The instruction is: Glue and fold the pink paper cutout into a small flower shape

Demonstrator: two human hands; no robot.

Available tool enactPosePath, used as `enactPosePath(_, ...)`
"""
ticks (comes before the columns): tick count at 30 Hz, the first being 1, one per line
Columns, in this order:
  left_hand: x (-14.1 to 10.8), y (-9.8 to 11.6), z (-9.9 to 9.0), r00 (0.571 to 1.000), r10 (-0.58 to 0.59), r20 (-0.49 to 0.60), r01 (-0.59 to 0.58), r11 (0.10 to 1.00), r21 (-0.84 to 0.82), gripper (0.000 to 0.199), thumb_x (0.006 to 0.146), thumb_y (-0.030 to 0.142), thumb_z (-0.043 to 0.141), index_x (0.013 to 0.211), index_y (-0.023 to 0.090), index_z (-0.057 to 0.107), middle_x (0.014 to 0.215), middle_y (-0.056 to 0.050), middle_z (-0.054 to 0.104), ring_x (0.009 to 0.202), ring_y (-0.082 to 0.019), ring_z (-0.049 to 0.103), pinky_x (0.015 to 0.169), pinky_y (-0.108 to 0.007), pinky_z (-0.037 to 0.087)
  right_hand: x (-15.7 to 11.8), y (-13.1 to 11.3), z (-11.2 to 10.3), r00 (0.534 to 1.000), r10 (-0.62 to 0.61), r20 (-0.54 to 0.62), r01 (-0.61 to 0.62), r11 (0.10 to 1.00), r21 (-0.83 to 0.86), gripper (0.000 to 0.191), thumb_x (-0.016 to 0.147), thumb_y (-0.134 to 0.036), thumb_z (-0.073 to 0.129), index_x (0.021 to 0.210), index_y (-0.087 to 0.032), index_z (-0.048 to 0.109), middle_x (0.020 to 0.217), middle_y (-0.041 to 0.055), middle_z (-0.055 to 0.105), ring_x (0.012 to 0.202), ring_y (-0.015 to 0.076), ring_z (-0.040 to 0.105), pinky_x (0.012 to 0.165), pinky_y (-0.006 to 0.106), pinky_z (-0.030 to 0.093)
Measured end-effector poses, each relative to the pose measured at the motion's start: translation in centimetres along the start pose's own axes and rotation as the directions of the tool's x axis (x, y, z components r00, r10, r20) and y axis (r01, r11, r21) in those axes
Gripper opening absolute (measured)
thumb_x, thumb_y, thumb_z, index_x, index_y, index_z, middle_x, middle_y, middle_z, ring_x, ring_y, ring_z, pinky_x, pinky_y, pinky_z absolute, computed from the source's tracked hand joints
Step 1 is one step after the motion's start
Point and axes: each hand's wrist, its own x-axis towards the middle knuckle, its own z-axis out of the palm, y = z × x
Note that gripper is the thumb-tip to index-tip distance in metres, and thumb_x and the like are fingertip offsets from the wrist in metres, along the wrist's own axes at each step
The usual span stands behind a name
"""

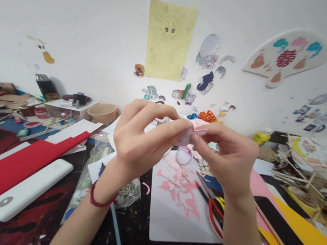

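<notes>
The left hand [139, 139] is raised, wrist bent, its back partly toward the camera and its fingers reaching right; it grasps the near-left side of a folded piece of pink paper [201, 131]. The paper sits between the two hands, above the table. The right hand [226, 152], angled inward from its upright forearm, pinches the paper's other side between thumb and fingers, the remaining fingers curled.

The left fingertips are partly lost against the paper, and the hands cover much of its shape, so its full form cannot be told. Both forearms are cut off by the lower edge. A clear round thing [183, 155] just below the hands is hard to identify.

Left of the left hand lie a smooth red strip [21, 171] and a white power bank [30, 190] with rounded corners. A dark red bracelet [95, 197] circles the left wrist. Below and between the hands, thin, curved pink scraps [182, 193] are scattered on a flat white sheet [163, 227]. Close beside the right forearm, scissors [211, 206] show metal blades and red handles; right of it rests a glossy black phone [287, 231].
</notes>
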Motion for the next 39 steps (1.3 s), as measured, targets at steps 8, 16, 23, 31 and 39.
enactPosePath(8,-0.3,0.1,0.2,0.996,0.08,-0.027,-0.077,0.992,0.097,0.03,0.084,0.01,0.079,0.102,0.032,0.075,0.095,0.0,0.079,0.082,-0.021,0.069,0.074,-0.039,0.054,0.0,-1.1,-0.1,0.99,-0.14,0.013,0.14,0.977,-0.162,0.015,0.084,-0.009,0.073,0.089,-0.024,0.073,0.079,-0.0013,0.076,0.066,0.0137,0.065,0.057,0.03,0.052)
enactPosePath(16,-0.8,-0.2,-0.1,0.974,0.221,-0.044,-0.216,0.972,0.087,0.026,0.078,0.009,0.083,0.094,0.029,0.078,0.094,0.0,0.08,0.08,-0.021,0.066,0.066,-0.039,0.056,-0.1,-1.4,-0.1,0.989,-0.145,-0.007,0.141,0.969,-0.203,0.015,0.087,-0.011,0.072,0.09,-0.026,0.071,0.078,-0.0009,0.074,0.065,0.0137,0.061,0.057,0.032,0.048)
enactPosePath(23,-0.7,0.1,0.3,0.97,0.232,-0.07,-0.225,0.97,0.095,0.029,0.078,0.005,0.078,0.089,0.031,0.075,0.089,0.0,0.078,0.076,-0.022,0.065,0.063,-0.039,0.048,-0.1,-1.5,0.0,0.98,-0.197,-0.029,0.184,0.951,-0.248,0.018,0.088,-0.009,0.072,0.092,-0.026,0.071,0.078,-0.0012,0.073,0.065,0.0137,0.062,0.057,0.032,0.048)
enactPosePath(31,-0.4,0.4,0.4,0.976,0.212,-0.053,-0.2,0.965,0.167,0.024,0.078,0.011,0.083,0.093,0.028,0.076,0.093,0.004,0.081,0.078,-0.02,0.065,0.068,-0.041,0.046,0.0,-1.4,0.0,0.967,-0.252,-0.03,0.233,0.931,-0.281,0.019,0.088,-0.011,0.072,0.093,-0.029,0.071,0.08,-0.0019,0.075,0.062,0.014,0.062,0.054,0.032,0.048)
enactPosePath(39,-0.2,1.0,-0.1,0.998,-0.043,0.043,0.04,0.997,0.069,0.018,0.086,0.021,0.077,0.099,0.033,0.071,0.092,0.002,0.08,0.086,-0.026,0.069,0.078,-0.046,0.047,0.0,-1.2,-0.2,0.999,-0.047,0.016,0.047,0.998,-0.05,0.01,0.09,-0.016,0.07,0.089,-0.027,0.072,0.085,0.0006,0.075,0.075,0.0184,0.071,0.065,0.035,0.057)
